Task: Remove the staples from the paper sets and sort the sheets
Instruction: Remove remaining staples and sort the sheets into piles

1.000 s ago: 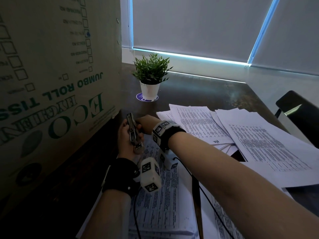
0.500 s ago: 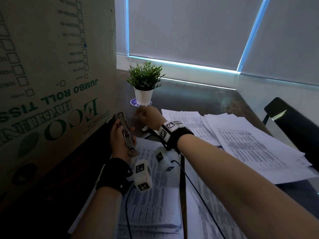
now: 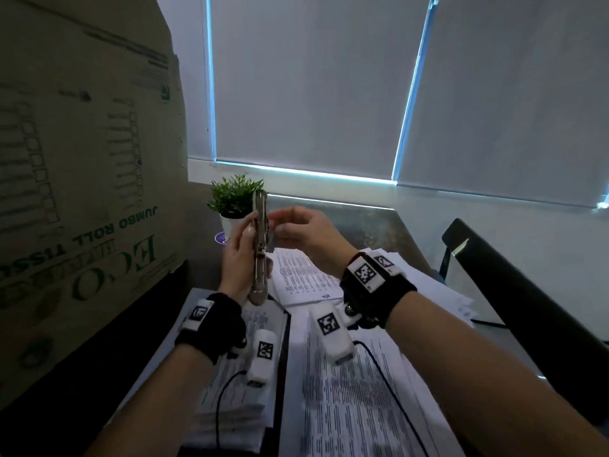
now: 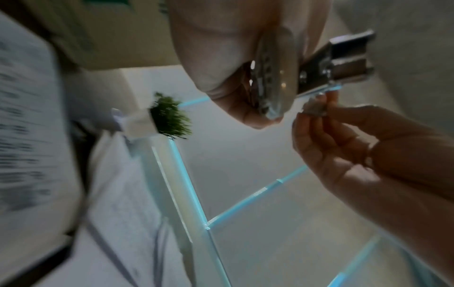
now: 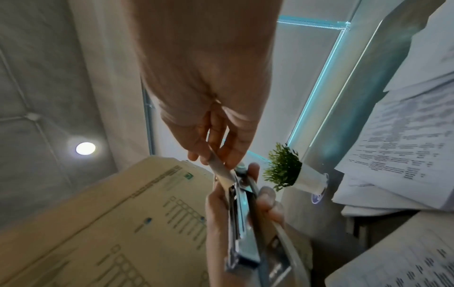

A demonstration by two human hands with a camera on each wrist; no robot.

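I'm seeing my right hand (image 5: 216,124) reaching down, its fingertips (image 5: 233,155) touching the metal stapler (image 5: 242,223) that my left hand (image 5: 221,223) is gripping upright. A cardboard box (image 5: 110,223) is standing behind, with a potted plant (image 5: 285,167) and printed sheets (image 5: 398,155) alongside.

The stapler (image 3: 260,245) in the left hand (image 3: 239,258) is bare metal, bright and glossy, with a smooth rounded end that catches the light. Beside the stapler, the big box (image 3: 82,192) is matt brown cardboard printed in green. Below the stapler lie sheets (image 3: 346,407) of thin white printed paper on a dark, faintly shiny table (image 3: 356,225). Behind the stapler, the little plant (image 3: 235,192) sits in a smooth white pot. The wrist straps look like black cloth.
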